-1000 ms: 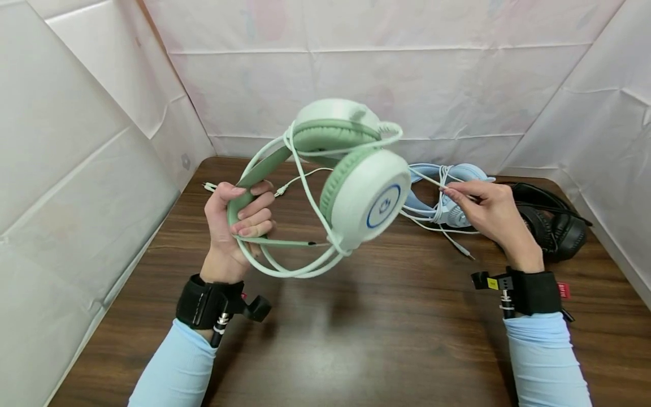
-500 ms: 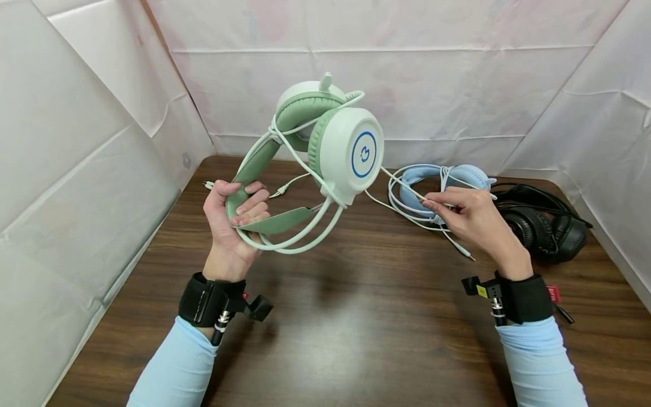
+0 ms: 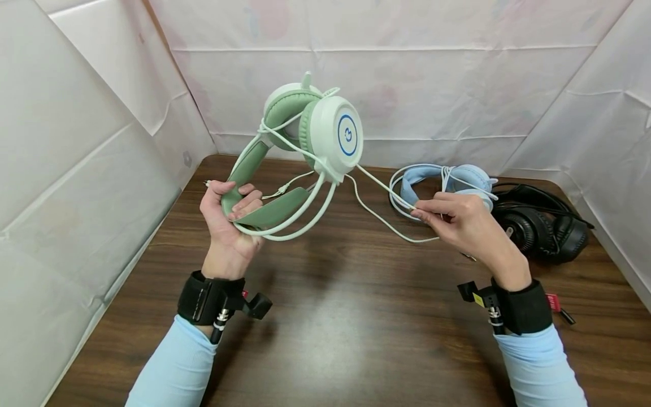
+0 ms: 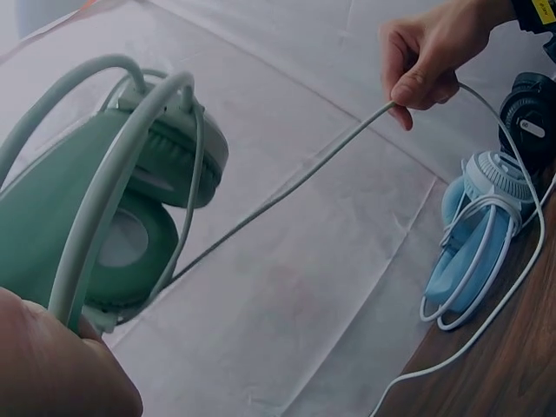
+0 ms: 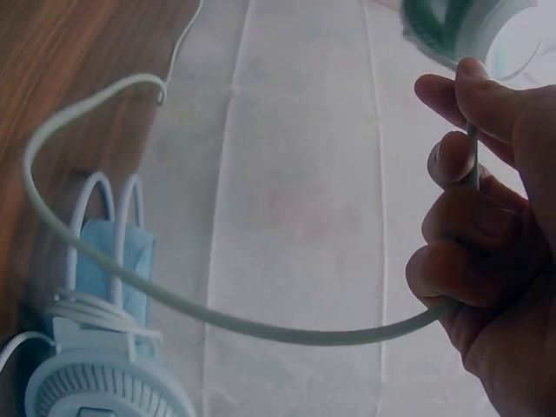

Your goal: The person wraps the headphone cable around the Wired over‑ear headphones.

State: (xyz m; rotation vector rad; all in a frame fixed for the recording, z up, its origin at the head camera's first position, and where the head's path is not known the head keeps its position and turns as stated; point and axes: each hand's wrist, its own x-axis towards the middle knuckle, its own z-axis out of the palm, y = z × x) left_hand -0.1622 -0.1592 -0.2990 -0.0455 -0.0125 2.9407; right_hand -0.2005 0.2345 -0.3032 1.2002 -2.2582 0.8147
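My left hand (image 3: 226,232) grips the headband of a pale green pair of headphones (image 3: 348,134), raised above the table with the ear cups pointing up and away. A strand of its own cable crosses between the cups. Over to the right, my right hand (image 3: 470,226) pinches the green cable (image 3: 386,187) between thumb and forefinger. From the headphones to those fingertips the cable runs nearly straight. In the right wrist view, the other fingers curl around the cable (image 5: 234,325), which leaves the palm in a wide loop. Its thinner end with a small splitter (image 3: 283,189) lies toward the left.
Light blue headphones (image 3: 470,176), wrapped in their own cord, lie behind my right hand. Black headphones (image 3: 551,229) sit beside them at the right. White sheeting (image 3: 386,73) walls the back and sides of the brown wooden table (image 3: 356,316).
The green headphones have moved left and up, turning so the logo faces right. My right hand has shifted left and slightly down with the cable, whose loose length now hangs away from the blue headphones.
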